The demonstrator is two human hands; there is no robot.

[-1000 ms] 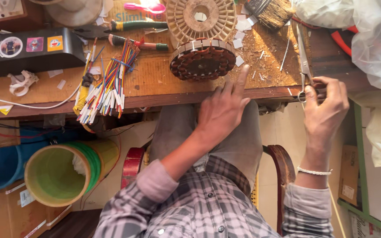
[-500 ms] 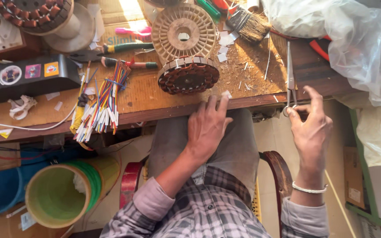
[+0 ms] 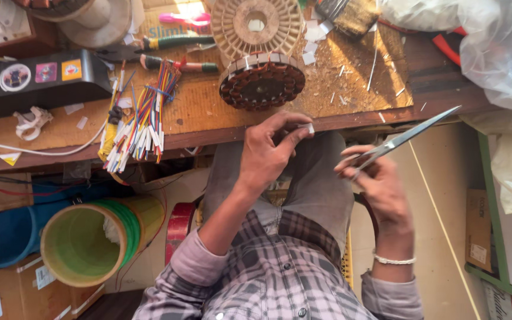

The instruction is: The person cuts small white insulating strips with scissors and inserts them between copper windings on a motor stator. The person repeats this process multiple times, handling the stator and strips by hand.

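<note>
While the left hand (image 3: 268, 157) pinches 1 small white slip (image 3: 309, 127) just below the wound stator (image 3: 262, 83), the right hand (image 3: 377, 181) grips scissors (image 3: 410, 135); the slip appears cut but not yet fitted.

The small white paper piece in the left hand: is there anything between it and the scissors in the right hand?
Nothing visible stands between them. The left hand pinches the small white paper piece at its fingertips, and the scissors in the right hand lie to its right, apart from it, with only the trouser leg below the gap.
</note>
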